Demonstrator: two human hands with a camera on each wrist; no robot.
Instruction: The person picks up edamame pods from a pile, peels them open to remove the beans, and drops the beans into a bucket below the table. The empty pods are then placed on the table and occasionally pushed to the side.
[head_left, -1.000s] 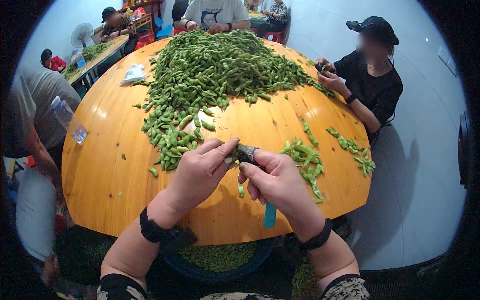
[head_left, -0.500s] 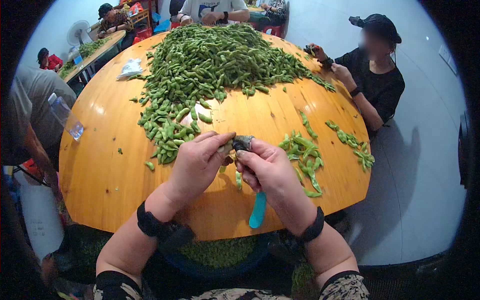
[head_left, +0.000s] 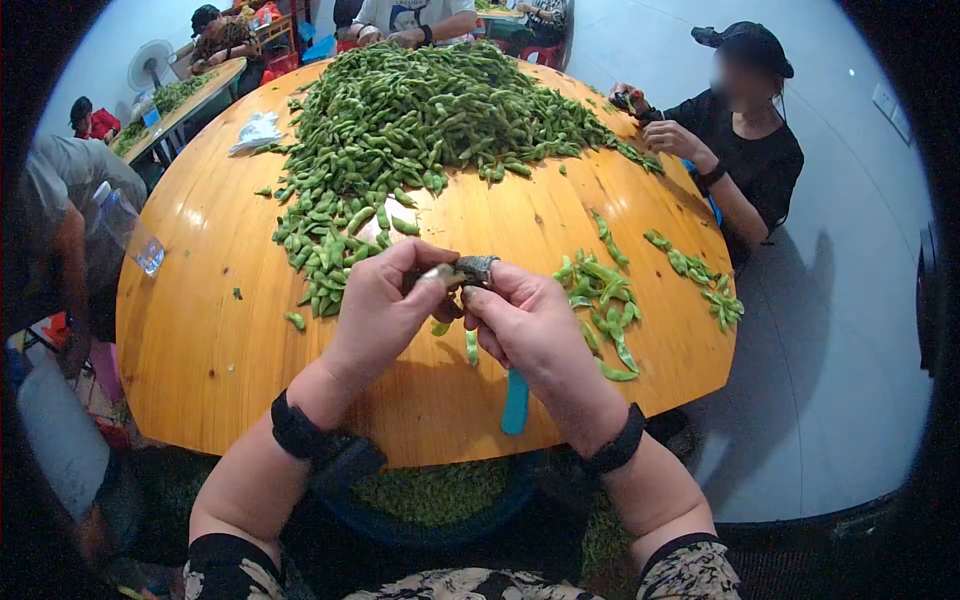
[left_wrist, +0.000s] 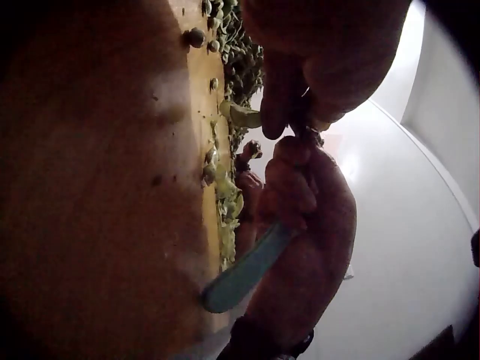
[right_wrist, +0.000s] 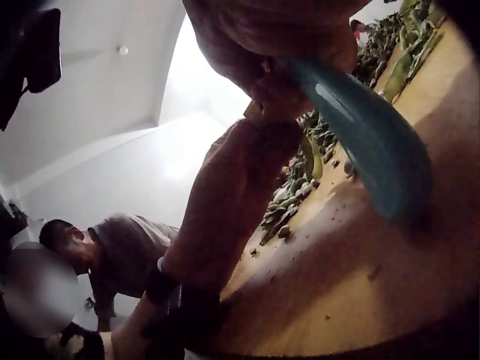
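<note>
In the head view my left hand (head_left: 385, 295) and right hand (head_left: 525, 320) meet over the near part of the table. A green soybean pod (left_wrist: 241, 114) sticks out from the left hand's pinching fingers in the left wrist view. The right hand grips a tool by its teal handle (head_left: 515, 402), which points down toward the table; the tool's working end is hidden by the fingers. A dark, silvery wrap (head_left: 475, 268) covers the tip of the right forefinger, close against the left fingertips. The teal handle (right_wrist: 367, 135) looms large in the right wrist view.
A big heap of soybean pods (head_left: 430, 110) covers the far half of the round wooden table (head_left: 220, 330). Loose pods (head_left: 605, 305) lie right of my hands. A bottle (head_left: 130, 230) stands at left. Below the edge sits a basin (head_left: 430, 495) of beans. A person (head_left: 745, 150) sits at right.
My left hand has turned so that its thumb shows on top, still against the right fingertips. The teal handle has swung slightly. The person at right has shifted their hands.
</note>
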